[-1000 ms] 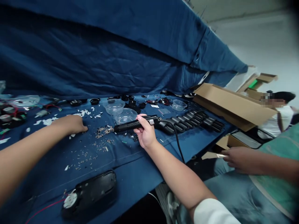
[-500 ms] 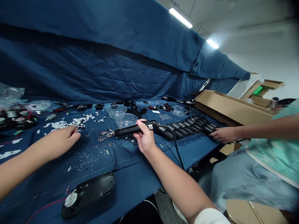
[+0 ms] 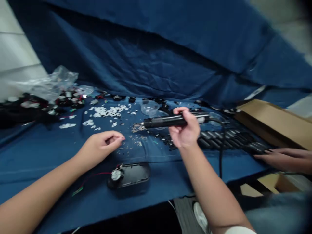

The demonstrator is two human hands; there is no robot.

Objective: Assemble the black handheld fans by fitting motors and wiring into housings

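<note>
My right hand (image 3: pixel 187 131) is wrapped round a black electric screwdriver (image 3: pixel 162 122), held nearly level with its tip pointing left. A pile of small screws (image 3: pixel 137 127) lies at the tip; I cannot tell whether the tip touches them. My left hand (image 3: pixel 103 145) hovers over the cloth, thumb and fingers pinched together; whatever they hold, if anything, is too small to make out. Below the hands lies an open black oblong housing (image 3: pixel 136 174) with a round white part (image 3: pixel 116 175) at its left end. From it a red wire runs left to a small green connector (image 3: pixel 78 191).
White scraps (image 3: pixel 108 111) are scattered behind my left hand. Clear plastic bowls (image 3: pixel 149 106) stand at the back. A row of black housings (image 3: pixel 219 139) lies right, where a co-worker's hand (image 3: pixel 275 157) rests, near a cardboard box (image 3: pixel 275 120). Motors with wires (image 3: pixel 69 97) lie left.
The view has swung left and the co-worker has mostly left the frame. My left hand has moved closer to the screws and the housing. My right hand still holds the screwdriver.
</note>
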